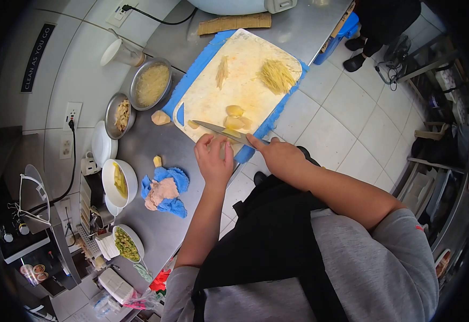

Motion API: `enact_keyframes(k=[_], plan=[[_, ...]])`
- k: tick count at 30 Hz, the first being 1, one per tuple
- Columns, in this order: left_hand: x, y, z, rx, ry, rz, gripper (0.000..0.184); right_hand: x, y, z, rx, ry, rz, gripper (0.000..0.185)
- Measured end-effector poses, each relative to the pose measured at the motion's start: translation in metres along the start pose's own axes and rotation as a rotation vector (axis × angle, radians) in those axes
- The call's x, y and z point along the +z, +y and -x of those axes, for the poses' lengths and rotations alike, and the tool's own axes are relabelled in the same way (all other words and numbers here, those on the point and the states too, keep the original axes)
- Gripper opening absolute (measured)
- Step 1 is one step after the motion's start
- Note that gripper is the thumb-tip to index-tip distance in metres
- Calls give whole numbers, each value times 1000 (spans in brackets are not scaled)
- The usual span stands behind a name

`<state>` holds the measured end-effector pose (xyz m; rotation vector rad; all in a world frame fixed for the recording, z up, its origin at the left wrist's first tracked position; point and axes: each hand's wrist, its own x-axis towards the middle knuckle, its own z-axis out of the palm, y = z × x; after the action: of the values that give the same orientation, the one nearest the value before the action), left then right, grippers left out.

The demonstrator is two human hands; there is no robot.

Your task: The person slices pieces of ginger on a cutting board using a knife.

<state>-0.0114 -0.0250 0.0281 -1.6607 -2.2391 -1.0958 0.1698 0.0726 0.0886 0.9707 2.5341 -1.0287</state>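
Note:
My right hand (280,155) grips a kitchen knife (211,127), its blade lying across a yellow potato piece (233,134) near the close edge of the white cutting board (202,91). My left hand (213,156) has its fingers bent against that piece, just beside the blade; the fingertips are partly hidden. Beyond the knife sit a whole peeled potato (234,111) and cut potato pieces (234,123). A small potato end (193,124) lies by the knife tip. Farther up the board are a large heap of thin potato strips (277,76) and a smaller bunch (222,72).
A blue cloth (190,72) lies under the board. To the left stand metal bowls (168,92), a white bowl (133,185) with yellow strips and a bowl of green pieces (127,244). Crumpled cloths (165,190) rest on the steel counter (159,145). Another person's shoes (354,63) show upper right.

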Motion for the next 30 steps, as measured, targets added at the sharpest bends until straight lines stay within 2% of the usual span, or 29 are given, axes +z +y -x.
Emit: enact_keyframes(k=[2, 5, 12, 14, 17, 23, 30], plan=[[-1, -3, -7, -29, -174, -88, 17, 0, 0, 0, -11, 4, -4, 63], [-1, 2, -20, -8, -237, -180, 16, 0, -1, -1, 10, -12, -20, 61], [2, 3, -24, 36, -220, -183, 13, 0, 0, -1, 30, -32, -37, 58], [6, -4, -8, 48, -71, -14, 15, 0, 1, -3, 29, -31, -38, 58], [11, -2, 9, 46, -88, 157, 19, -4, 5, -9, 2, -42, -21, 59], [20, -3, 17, 63, -33, 92, 20, -5, 9, -2, -45, -75, -5, 65], [17, -7, 22, 26, -66, 97, 21, -1, 15, 34, 78, -154, 62, 80]])
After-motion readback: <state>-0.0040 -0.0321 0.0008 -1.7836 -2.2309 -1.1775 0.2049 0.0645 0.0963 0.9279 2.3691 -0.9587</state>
